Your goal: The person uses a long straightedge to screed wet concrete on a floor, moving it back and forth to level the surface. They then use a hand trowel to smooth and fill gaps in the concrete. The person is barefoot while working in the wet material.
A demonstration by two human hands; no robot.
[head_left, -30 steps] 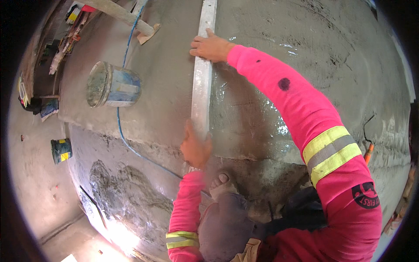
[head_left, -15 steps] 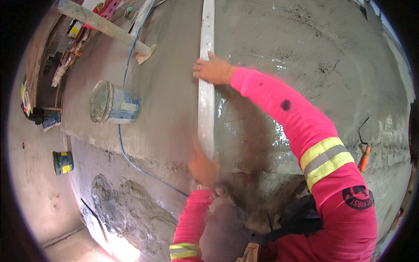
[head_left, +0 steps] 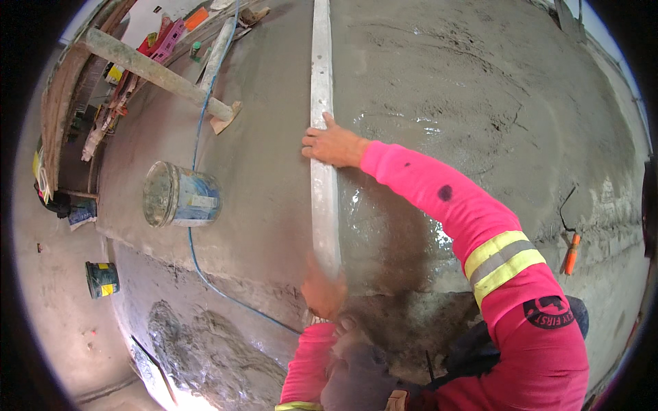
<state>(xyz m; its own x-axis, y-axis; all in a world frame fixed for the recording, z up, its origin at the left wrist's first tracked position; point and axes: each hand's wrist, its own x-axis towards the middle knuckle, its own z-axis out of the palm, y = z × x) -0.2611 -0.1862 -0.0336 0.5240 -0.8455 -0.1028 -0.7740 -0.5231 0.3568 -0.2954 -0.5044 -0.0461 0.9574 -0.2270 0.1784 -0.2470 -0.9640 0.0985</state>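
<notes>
A long, pale, cement-smeared straightedge (head_left: 322,89) lies across wet grey mortar, running from the far edge of the view toward me. My right hand (head_left: 334,142) is closed over it partway along, fingers on its left edge. Around its near end is my left hand (head_left: 323,291), blurred but with the bar running into its grasp. Both arms wear pink sleeves with reflective bands. Wet mortar (head_left: 425,178) shines on the right of the bar, while the surface on its left looks smoother.
A smeared bucket (head_left: 195,198) stands on the left, with a blue hose (head_left: 199,270) passing behind it. Farther left is a dark bucket (head_left: 103,279). An orange-handled trowel (head_left: 572,253) lies at the right. A post (head_left: 157,72) and a pink crate (head_left: 168,41) are at the upper left.
Both hands and the bucket sit lower in the picture, as the view has shifted. My right hand keeps its hold on the straightedge, and my left stays at its near end.
</notes>
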